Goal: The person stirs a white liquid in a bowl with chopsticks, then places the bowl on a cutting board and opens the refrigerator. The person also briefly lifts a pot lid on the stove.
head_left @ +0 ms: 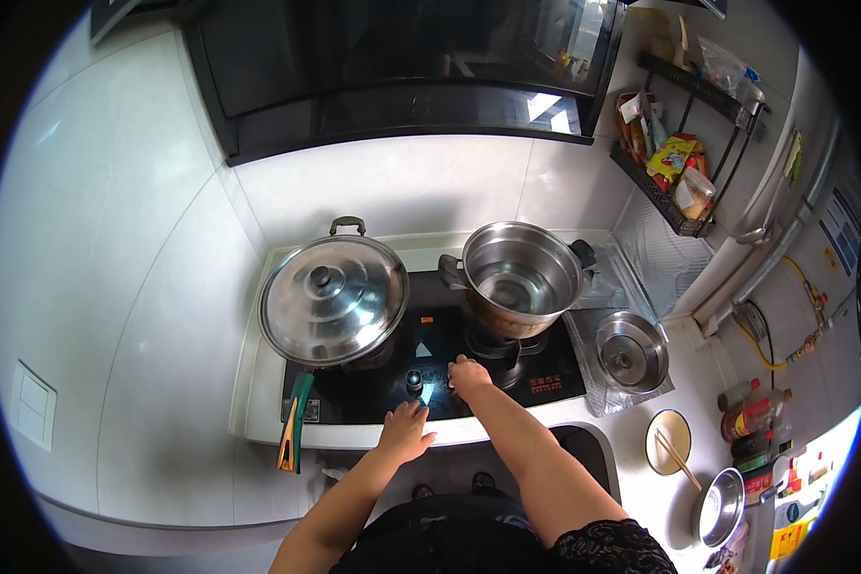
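A black glass gas hob sits in a white counter. My right hand is closed around a hob knob near the front, just below the open steel pot, which holds water. My left hand rests flat, fingers spread, on the counter's front edge below the other knob. On the left burner stands a wok covered by a steel lid, its green and orange handle sticking out over the counter edge.
A steel pot lid lies on foil right of the hob. A bowl with chopsticks, a steel bowl and sauce bottles stand on the right counter. A wall rack holds packets. A black hood hangs above.
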Tool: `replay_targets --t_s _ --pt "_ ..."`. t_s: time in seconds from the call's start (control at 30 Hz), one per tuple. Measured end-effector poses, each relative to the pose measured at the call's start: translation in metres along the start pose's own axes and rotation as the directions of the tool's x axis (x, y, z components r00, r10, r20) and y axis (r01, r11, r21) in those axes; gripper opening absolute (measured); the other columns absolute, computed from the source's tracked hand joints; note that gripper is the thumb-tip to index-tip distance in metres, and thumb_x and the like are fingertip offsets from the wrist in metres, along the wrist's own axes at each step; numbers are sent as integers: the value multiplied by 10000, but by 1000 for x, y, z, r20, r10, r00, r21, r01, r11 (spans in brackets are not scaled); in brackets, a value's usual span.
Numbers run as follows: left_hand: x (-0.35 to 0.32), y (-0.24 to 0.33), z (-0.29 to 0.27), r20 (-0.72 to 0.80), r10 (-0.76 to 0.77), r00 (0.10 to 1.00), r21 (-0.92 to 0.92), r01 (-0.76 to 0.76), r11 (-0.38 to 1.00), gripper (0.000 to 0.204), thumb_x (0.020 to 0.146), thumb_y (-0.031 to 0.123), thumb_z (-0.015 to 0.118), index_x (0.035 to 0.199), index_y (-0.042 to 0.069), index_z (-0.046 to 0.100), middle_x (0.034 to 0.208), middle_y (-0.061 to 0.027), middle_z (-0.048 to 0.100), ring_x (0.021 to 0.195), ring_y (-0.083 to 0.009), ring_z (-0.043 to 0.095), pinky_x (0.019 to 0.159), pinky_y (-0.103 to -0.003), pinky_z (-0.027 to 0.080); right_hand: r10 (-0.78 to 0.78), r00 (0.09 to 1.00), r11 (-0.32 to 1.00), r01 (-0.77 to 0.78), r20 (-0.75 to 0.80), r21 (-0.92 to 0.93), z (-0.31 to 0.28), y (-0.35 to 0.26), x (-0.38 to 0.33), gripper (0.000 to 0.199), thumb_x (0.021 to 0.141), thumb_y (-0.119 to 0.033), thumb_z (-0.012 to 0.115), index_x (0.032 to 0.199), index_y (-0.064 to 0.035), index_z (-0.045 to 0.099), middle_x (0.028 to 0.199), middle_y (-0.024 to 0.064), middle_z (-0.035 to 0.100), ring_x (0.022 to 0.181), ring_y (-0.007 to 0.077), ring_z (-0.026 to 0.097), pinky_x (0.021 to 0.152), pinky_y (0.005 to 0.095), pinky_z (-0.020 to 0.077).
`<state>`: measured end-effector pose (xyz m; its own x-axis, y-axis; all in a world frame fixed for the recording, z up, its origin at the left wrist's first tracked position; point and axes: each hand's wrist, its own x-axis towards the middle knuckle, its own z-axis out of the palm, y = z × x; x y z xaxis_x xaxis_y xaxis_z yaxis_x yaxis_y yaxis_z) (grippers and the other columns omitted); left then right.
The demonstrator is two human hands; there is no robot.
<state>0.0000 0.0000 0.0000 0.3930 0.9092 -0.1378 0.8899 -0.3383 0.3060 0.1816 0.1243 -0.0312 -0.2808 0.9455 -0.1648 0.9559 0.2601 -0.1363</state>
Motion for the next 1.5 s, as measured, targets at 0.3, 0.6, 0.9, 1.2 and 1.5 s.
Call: replay_targets --t_s 0.3,0.6,0.9,1.2,1.5 --pt "-6 5 -2 -218 26 976 -62 -40 997 618 833 409 645 1304 41 489 1383 -168 426 1301 -360 376 996 -552 361 3 1000 1000 -4 -21 -23 -7 -1 -20 417 794 -266 712 1150 -87 587 1152 103 574 1079 292 577 859 374 525" --pt "30 10 -72 -637 32 771 -325 -305 895 491 810 185 690 1234 -7 534 1254 -208 549 1175 -375 510 1008 -424 402 -125 718 818 465 -685 339 -61 33 -95 290 772 -133 720 1040 -38 664 981 143 662 934 308 637 817 387 528" --pt "169 56 -151 -411 -477 777 -838 -115 533 522 895 193 609 1354 6 444 1323 -194 509 1110 -278 581 936 -353 452 593 385 766 1 -708 642 -166 263 -39 292 851 -116 618 1134 -48 635 893 120 630 778 220 605 706 321 503" --pt "232 60 -155 -75 -722 688 -956 156 247 523 892 28 585 1388 44 419 1242 -153 516 991 -236 598 753 -340 555 620 784 -114 102 -9 988 -166 291 23 481 927 -101 518 1399 -79 426 1067 66 583 823 178 606 729 301 507" --pt "244 56 -148 -164 -705 690 -935 120 335 496 901 24 576 1375 24 432 1213 -134 537 941 -210 594 690 -310 557 638 769 -198 202 -30 959 -160 291 13 494 908 -87 539 1387 -34 433 1076 56 571 879 166 588 747 309 509"
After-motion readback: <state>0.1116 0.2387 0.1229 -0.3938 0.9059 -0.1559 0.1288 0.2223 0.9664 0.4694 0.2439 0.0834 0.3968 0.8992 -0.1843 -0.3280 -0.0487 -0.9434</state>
